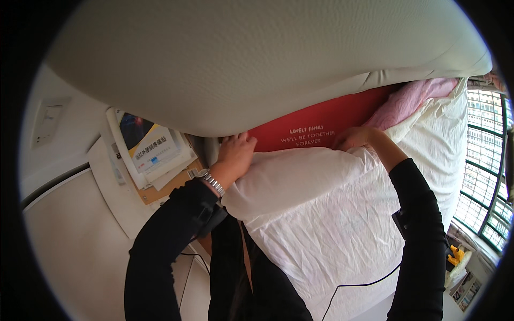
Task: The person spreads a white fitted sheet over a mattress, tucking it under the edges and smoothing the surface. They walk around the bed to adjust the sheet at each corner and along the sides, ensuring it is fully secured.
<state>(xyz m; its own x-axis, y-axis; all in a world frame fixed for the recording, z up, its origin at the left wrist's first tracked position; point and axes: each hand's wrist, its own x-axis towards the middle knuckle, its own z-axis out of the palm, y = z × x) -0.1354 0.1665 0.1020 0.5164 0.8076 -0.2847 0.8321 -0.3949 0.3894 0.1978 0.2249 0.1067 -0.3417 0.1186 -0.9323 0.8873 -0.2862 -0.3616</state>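
At the lower edge, the view is framed by black sleeves (419,241) and dark clothing (230,273). A thin black cable (356,285) is draped across the white sheet (321,235), which is creased and spread over the bed. A silver watch (213,183) is worn on the left wrist.

Farther up, a smooth roll of white bedding (294,176) is laid between the two hands. Its upper left corner is touched by the left hand (235,155), whose fingers are bent and kept close together; whether cloth is gripped cannot be told. At its upper edge, toward the right end, the right hand (354,138) is placed with curled fingers, partly hidden, so what is held cannot be told.

Behind the bedding, a red cloth (321,115) printed with white lettering is seen, with a pink cloth (409,101) bunched at its right. Both are overhung by a beige padded headboard (267,59).

To the left, packets (155,147) are stacked beside the bed, and a switch plate (51,122) is fixed to the wall. At far right, a window (482,155) is crossed by dark bars.
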